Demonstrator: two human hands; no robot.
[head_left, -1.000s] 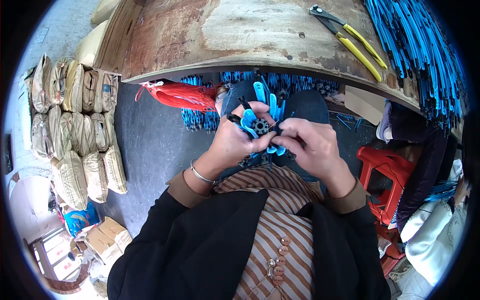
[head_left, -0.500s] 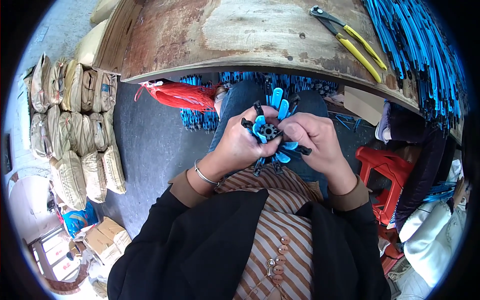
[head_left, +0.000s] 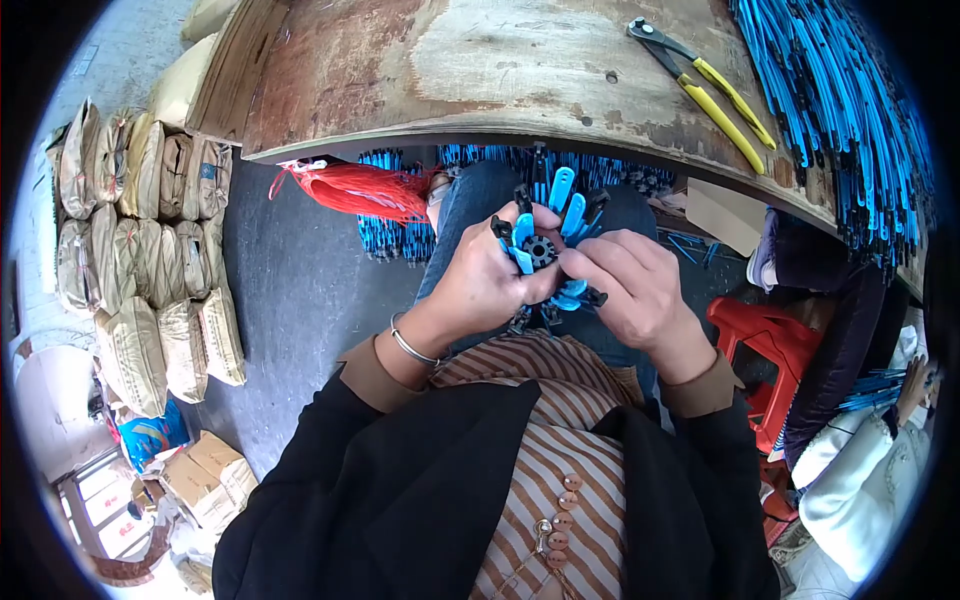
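Observation:
Above my lap, my left hand (head_left: 490,262) is closed around a bundle of blue strips with black ends. The strips fan out around a black notched hub (head_left: 541,251), whose round face with a centre hole points up between my hands. My right hand (head_left: 640,285) presses thumb and fingers together at the hub's right side, by the blue strips (head_left: 572,214) there. What exactly its fingertips hold is hidden. More strip ends stick out below both hands.
A wooden table (head_left: 350,85) spans the top, with yellow-handled pliers (head_left: 705,92) and a heap of blue strips (head_left: 840,110). Red strands (head_left: 365,192) hang under its edge. Sacks (head_left: 135,345) are stacked at left. A red stool (head_left: 770,360) and another person's white sleeve (head_left: 850,480) are at right.
My right fingers have shifted slightly at the hub's right edge, and the bundle has turned a little. At far right, the other person's hand has come into view beside blue strips.

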